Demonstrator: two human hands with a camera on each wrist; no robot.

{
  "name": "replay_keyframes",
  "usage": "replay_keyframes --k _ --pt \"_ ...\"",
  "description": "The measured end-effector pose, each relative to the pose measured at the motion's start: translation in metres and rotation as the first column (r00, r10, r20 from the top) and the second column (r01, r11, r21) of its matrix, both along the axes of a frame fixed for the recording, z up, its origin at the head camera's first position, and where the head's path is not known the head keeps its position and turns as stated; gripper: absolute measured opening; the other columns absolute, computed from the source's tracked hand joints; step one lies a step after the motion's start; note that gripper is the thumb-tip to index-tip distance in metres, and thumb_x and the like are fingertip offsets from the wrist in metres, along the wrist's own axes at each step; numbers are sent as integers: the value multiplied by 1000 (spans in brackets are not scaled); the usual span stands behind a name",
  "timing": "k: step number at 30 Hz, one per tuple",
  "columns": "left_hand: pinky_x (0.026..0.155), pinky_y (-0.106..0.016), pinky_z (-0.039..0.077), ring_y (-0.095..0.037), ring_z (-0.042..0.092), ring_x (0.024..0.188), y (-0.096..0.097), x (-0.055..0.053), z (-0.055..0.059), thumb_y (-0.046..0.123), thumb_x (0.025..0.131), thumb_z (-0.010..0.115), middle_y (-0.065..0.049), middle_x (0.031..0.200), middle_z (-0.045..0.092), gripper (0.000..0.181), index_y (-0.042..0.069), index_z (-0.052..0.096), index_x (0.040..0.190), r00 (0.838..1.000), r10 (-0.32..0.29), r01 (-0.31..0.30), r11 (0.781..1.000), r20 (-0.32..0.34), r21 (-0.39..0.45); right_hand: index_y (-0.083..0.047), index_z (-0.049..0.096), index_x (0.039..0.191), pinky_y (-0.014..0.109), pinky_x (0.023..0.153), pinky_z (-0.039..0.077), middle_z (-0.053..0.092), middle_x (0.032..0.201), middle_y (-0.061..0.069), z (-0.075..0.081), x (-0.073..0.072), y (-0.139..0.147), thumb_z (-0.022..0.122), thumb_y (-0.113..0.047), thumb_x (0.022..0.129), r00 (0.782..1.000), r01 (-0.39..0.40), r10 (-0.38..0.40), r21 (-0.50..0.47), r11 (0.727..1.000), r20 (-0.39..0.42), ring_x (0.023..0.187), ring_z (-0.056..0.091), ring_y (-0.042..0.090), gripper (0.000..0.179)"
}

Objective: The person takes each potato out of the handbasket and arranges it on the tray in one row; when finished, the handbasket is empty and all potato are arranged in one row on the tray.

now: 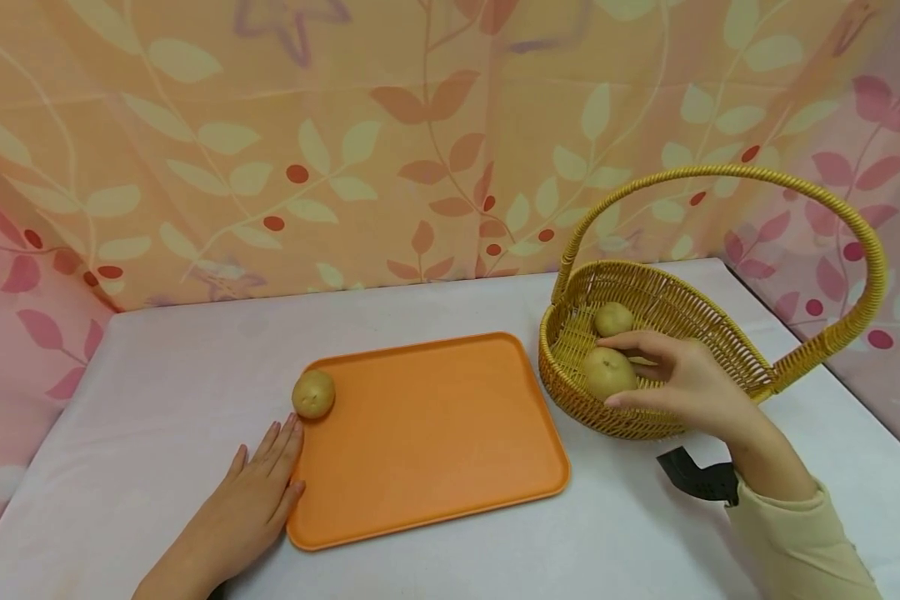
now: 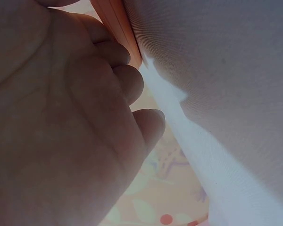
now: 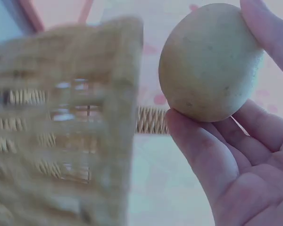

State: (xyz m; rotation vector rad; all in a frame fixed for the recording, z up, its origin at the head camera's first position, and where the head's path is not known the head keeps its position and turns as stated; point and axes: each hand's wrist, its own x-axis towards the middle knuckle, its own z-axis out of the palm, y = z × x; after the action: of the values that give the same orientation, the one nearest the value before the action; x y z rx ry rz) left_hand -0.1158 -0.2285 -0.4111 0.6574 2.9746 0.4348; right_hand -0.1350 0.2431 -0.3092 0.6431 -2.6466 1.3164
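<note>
Between thumb and fingers my right hand (image 1: 678, 379) grips a round potato (image 1: 609, 373) over the near-left part of the wicker basket (image 1: 708, 312). In the right wrist view that potato (image 3: 210, 63) is clear of the basket's rim (image 3: 132, 94). Another potato (image 1: 613, 319) lies in the basket behind it; part of the basket's inside is hidden by my hand. My left hand (image 1: 243, 504) lies with fingers extended against the left edge of the orange tray (image 1: 435, 433). Just beyond its fingertips a potato (image 1: 314, 394) sits at the tray's far-left corner.
The basket's tall arched handle (image 1: 742, 171) rises over it and leans right. A white cloth (image 1: 195, 358) covers the table. Patterned curtains (image 1: 450, 150) hang along the back and sides. A black strap piece (image 1: 697, 479) sticks out at my right wrist.
</note>
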Motion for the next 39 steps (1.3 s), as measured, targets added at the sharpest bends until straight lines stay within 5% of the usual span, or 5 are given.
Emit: replay_keyframes --k 6,12,29,39 --pt "105 -63 18 -38 20 139 -1 2 -1 25 98 51 -19 153 20 62 -5 26 146 1000 2 -2 1000 -4 16 4 62 116 18 85 49 63 113 4 -7 -2 -18 84 2 64 993 -109 109 -9 994 -35 103 59 5 57" --pt "105 -64 19 -38 20 139 0 3 -1 24 98 51 -19 153 20 61 -5 27 146 1000 5 -5 1000 -10 23 6 60 117 21 85 49 63 114 13 -14 -4 -34 83 0 66 985 -174 173 -24 985 -22 107 58 4 57" --pt "106 -62 19 -36 22 139 -2 10 3 21 96 52 -18 153 23 60 -5 29 145 999 23 -22 1000 -45 13 -1 62 118 25 86 50 62 114 7 -14 -22 -87 85 -14 68 967 -230 236 -60 971 100 107 57 10 57" --pt "107 -60 18 -34 21 140 4 6 8 22 97 51 -17 153 22 60 -5 27 146 999 12 -12 1000 -46 4 0 62 118 32 88 50 63 115 8 -24 -35 -123 86 -16 68 965 -240 244 -49 969 95 106 58 22 58"
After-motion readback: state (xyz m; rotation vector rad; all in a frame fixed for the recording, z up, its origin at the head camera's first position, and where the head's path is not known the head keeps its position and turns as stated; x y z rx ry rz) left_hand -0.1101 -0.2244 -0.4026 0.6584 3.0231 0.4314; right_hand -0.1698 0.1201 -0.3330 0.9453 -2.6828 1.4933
